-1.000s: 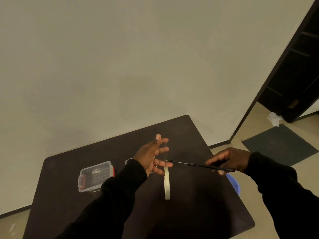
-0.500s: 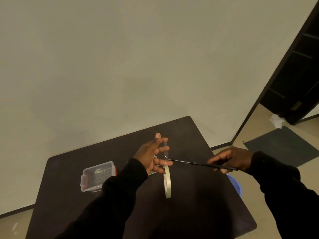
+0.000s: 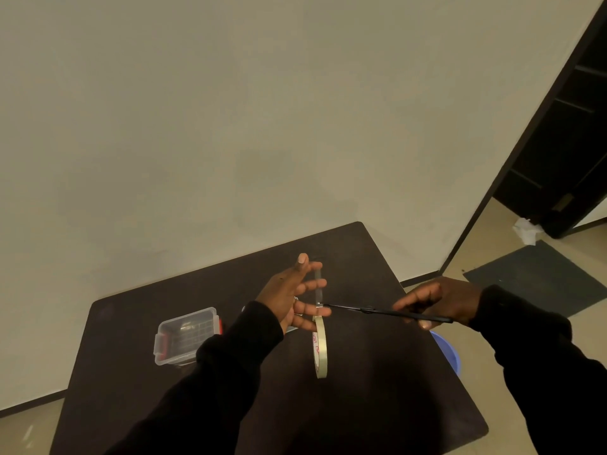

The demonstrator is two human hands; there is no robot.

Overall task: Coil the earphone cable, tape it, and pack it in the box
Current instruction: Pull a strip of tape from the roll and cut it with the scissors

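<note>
Right grip (image 3: pixel 437 303): scissors (image 3: pixel 371 311) at tape (image 3: pixel 318 290).

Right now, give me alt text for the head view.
The left hand holds a pulled strip of clear tape upright, roll of tape hanging below, while the right hand puts black scissors to the strip. A clear plastic box sits on the dark table.
</note>
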